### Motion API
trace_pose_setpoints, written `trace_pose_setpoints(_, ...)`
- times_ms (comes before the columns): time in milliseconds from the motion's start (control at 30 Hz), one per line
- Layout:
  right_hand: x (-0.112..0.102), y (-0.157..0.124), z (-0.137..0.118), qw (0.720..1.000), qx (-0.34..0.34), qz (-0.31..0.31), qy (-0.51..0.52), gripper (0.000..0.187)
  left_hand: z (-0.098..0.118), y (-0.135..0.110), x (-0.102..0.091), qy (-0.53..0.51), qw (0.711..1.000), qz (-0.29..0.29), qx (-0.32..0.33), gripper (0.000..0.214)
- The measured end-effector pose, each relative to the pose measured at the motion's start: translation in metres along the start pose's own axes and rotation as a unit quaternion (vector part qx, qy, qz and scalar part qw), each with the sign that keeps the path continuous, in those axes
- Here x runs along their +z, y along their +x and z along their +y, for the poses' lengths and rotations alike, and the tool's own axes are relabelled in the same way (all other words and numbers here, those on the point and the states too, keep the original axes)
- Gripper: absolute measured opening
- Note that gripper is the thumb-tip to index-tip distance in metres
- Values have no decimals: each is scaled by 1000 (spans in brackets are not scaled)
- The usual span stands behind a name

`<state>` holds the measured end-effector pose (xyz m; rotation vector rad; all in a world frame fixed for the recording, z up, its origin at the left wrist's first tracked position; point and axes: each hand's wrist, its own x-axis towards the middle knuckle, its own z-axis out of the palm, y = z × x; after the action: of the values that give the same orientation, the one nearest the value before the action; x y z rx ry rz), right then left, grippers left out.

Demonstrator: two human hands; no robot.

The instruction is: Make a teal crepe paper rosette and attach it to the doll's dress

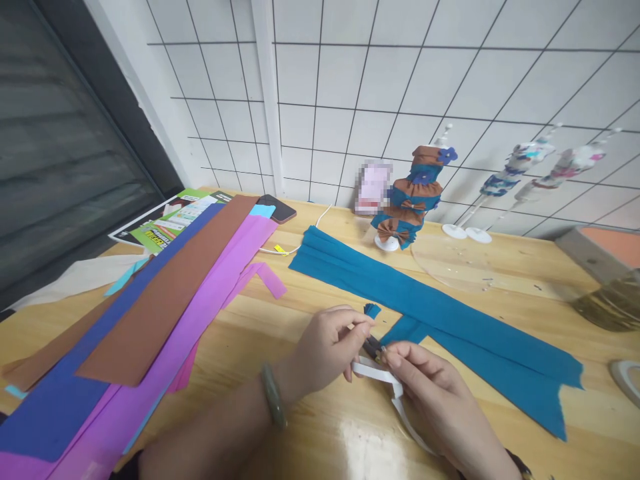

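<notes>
My left hand [327, 350], with a greenish bangle [273, 396] on its wrist, is closed in a pinch. At its fingertips is a small dark piece [372, 347], whose kind I cannot make out. A small gathered bit of teal material [373, 311] shows just beyond those fingers. My right hand [435, 390] is closed too, its thumb and forefinger meeting at the end of the dark piece. A narrow white strip [374, 371] runs between the hands, bends, and curves down beneath the right palm. The right fingers partly hide what they pinch.
A long teal sheet [400, 287] lies beyond my hands. Brown [170, 300], blue [55, 407] and purple sheets [220, 267] overlap at left. A decorated stand [410, 200] and two slimmer stands rise at the back. A tape roll [627, 380] is at right.
</notes>
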<state>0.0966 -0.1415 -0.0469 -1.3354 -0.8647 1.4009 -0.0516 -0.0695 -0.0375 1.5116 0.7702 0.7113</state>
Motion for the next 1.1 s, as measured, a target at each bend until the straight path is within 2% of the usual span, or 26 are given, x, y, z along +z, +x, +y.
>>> trace_pose_setpoints(200, 0, -1, -2, 993, -61, 22, -96, 20, -1, -2, 3, 18, 999, -42, 7, 25)
trace_pose_setpoints(333, 3, -5, -6, 972, -119, 32, -199, 19, 2, -1, 3, 99, 994, -25, 37, 21)
trace_pose_setpoints(467, 5, -7, -8, 963, -136, 34, -232, 20, 5, 0, 2, 157, 984, -4, 79, 22)
trace_pose_setpoints(667, 2, -3, -7, 978, -94, 37, -180, 24, 6, 0, -1, 173, 977, -2, 123, 22)
trace_pose_setpoints(867, -2, 1, 2, 992, -43, 87, -76, 21, 4, 0, -2, 178, 971, 13, 160, 20)
trace_pose_setpoints(1033, -1, 0, 0, 994, 15, 109, -1, 35, 4, 0, -2, 178, 971, 10, 162, 20)
trace_pose_setpoints(1100, 0, 0, -1, 995, 15, 102, 6, 32, 3, 0, -2, 177, 971, 7, 159, 20)
